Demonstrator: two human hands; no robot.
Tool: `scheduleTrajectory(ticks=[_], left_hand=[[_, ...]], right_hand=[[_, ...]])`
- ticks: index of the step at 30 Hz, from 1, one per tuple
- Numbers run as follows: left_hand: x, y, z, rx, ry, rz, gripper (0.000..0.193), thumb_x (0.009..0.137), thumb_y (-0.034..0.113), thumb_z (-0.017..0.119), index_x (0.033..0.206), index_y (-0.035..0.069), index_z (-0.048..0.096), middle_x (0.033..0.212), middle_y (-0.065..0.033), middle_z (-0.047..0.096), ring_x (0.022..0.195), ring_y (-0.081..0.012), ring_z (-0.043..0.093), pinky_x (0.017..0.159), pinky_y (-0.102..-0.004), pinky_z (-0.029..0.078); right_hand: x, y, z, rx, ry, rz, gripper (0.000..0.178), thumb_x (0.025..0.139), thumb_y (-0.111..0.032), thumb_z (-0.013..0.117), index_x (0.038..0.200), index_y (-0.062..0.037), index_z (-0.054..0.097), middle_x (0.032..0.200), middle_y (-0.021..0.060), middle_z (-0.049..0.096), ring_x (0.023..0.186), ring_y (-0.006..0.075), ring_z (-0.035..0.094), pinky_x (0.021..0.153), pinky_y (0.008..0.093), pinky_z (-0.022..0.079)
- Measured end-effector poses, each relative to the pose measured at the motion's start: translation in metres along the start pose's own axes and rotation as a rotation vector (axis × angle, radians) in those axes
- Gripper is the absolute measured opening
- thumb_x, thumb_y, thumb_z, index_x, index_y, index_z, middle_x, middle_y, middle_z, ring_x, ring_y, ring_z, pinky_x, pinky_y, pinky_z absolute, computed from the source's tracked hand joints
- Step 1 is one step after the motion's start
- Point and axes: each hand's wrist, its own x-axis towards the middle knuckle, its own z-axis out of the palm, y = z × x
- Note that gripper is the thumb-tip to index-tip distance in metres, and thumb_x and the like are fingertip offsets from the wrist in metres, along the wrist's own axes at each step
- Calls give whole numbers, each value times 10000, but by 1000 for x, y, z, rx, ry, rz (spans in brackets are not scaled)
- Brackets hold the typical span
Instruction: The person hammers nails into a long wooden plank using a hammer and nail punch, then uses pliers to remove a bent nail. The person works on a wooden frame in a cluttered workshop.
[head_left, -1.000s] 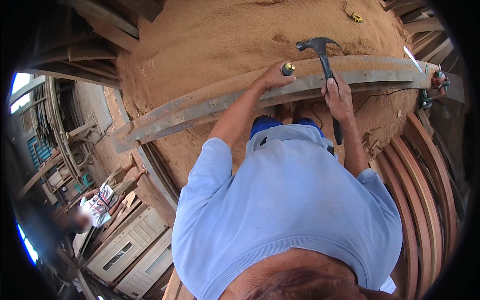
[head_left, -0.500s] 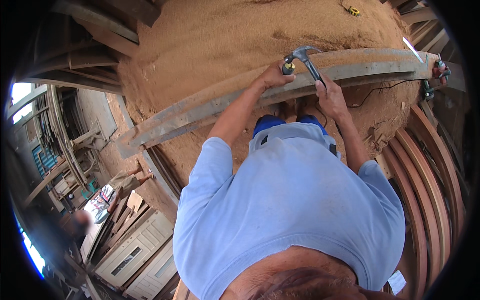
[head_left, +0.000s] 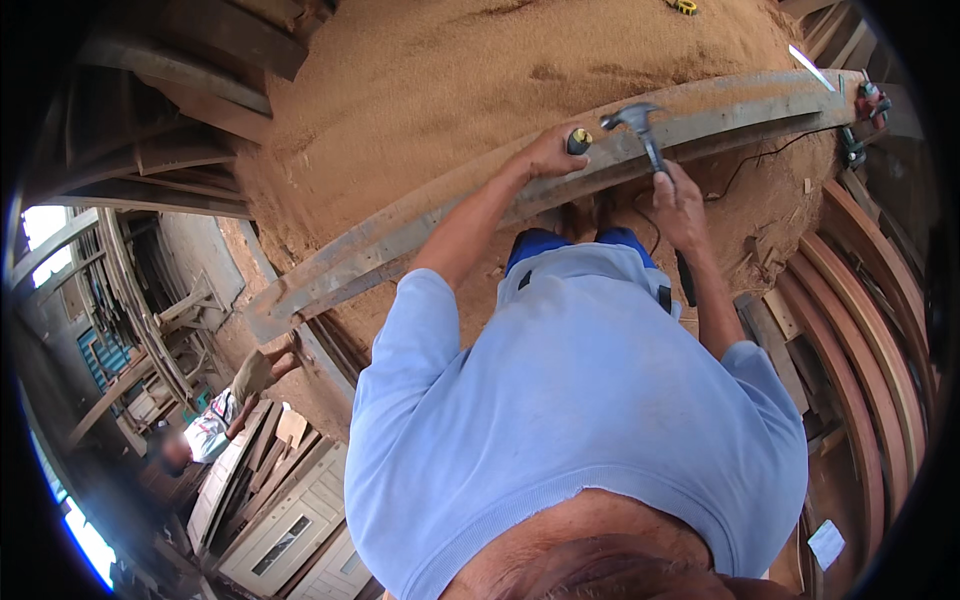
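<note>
My left hand (head_left: 551,153) is closed round a chisel (head_left: 578,141), whose dark handle ends in a yellow top. Its blade is hidden behind the hand, over the long curved wooden beam (head_left: 430,222). My right hand (head_left: 680,207) grips a claw hammer (head_left: 653,140) by its handle. The steel head stands to the right of the chisel's top, apart from it. Both hands are at the beam's near side, around the middle of its length.
Sawdust (head_left: 450,75) covers the ground beyond the beam. A red power tool (head_left: 872,104) sits at the beam's right end, with a black cord running from it. Curved planks (head_left: 850,370) are stacked at right. Another person (head_left: 215,425) is at far left near panelled doors (head_left: 290,530).
The hammer head has moved right, away from the chisel's top, and my right hand has dropped slightly. My left hand keeps its hold on the chisel. The view has shifted a little.
</note>
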Motion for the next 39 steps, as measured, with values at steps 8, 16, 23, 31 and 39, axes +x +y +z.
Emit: scheduleTrajectory(ticks=[8, 16, 23, 31, 39], left_hand=[[9, 1, 5, 86, -131, -6, 307, 815, 164, 787, 1044, 49, 619, 865, -29, 600, 807, -137, 548, 736, -321, 477], [10, 1, 8, 203, -147, 33, 328, 802, 171, 782, 1050, 38, 613, 883, -54, 631, 845, -166, 584, 783, -341, 489], [11, -6, 14, 219, -178, 75, 363, 806, 225, 773, 1071, 24, 628, 916, -124, 667, 861, -227, 626, 790, -374, 502], [19, 10, 12, 294, -254, 16, 408, 805, 254, 783, 1085, 8, 616, 955, -156, 683, 889, -256, 644, 800, -391, 504], [19, 0, 10, 341, -239, 6, 573, 755, 367, 817, 1151, 11, 605, 1082, -243, 676, 1038, -377, 656, 878, -436, 507]], right_hand=[[-14, 26, 23, 12, 211, -84, 321, 1067, -266, 500, 1228, -9, 608, 735, 2, 503, 640, 90, 492, 569, 288, 432], [-22, 2, 7, 360, 340, 36, 334, 1047, -270, 537, 1258, -18, 600, 689, 59, 509, 633, 164, 537, 600, 360, 480], [-23, 42, 3, 195, 100, 43, 353, 1058, -271, 514, 1272, -4, 600, 695, 33, 524, 627, 113, 523, 578, 310, 464], [-27, 53, 27, -171, 147, -46, 263, 1042, -229, 511, 1159, -13, 604, 808, 192, 573, 731, 338, 599, 712, 429, 493], [-27, 28, 16, 441, 402, 129, 311, 1058, -287, 524, 1157, -10, 624, 710, 13, 525, 629, 101, 515, 576, 302, 449]])
